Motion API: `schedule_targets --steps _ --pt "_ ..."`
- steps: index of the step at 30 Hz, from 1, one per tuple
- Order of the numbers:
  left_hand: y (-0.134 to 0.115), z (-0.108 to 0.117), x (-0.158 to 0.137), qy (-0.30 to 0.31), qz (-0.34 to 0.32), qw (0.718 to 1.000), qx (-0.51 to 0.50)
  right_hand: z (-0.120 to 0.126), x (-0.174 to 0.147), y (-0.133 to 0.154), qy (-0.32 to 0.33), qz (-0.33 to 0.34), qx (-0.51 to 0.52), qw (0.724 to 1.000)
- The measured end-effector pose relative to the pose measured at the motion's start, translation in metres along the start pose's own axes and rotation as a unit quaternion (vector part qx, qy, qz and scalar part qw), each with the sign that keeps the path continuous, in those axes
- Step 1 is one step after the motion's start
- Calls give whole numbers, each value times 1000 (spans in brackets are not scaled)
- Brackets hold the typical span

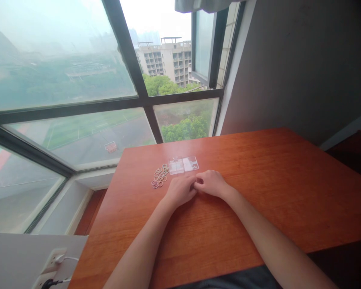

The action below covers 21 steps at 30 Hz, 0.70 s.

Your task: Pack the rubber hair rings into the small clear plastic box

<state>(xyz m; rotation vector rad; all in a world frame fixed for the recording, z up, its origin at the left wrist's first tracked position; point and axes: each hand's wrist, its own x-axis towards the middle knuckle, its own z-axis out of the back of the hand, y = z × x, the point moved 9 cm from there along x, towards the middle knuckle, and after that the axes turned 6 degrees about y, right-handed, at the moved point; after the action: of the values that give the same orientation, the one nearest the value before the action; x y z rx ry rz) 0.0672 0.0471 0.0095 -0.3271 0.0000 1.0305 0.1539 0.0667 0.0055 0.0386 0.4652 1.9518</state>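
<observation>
My left hand (pixel 182 190) and my right hand (pixel 211 183) meet over the middle of the table, their curled fingertips pressed close together. Whatever lies between the fingers is hidden or too small to make out. Just beyond them lies a clear plastic case (pixel 176 165), opened flat, with a white piece (pixel 190 163) in its right half and small items I cannot name in the left. Left of the case, close to my left hand, several small rings (pixel 161 175) lie in a loose pile; most are tan or greenish, and one or two at the near end look purple.
The reddish-brown wooden table (pixel 258 192) reaches to the window wall (pixel 146 100) at its far side. A grey wall (pixel 295 68) rises at the right. Low on the left, plugs and cables sit in a wall socket (pixel 55 259).
</observation>
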Motion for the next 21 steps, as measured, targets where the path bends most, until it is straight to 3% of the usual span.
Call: schedule_targets --steps 21 --pt "0 1 -1 -5 0 1000 -4 0 0 0 0 -2 -5 1000"
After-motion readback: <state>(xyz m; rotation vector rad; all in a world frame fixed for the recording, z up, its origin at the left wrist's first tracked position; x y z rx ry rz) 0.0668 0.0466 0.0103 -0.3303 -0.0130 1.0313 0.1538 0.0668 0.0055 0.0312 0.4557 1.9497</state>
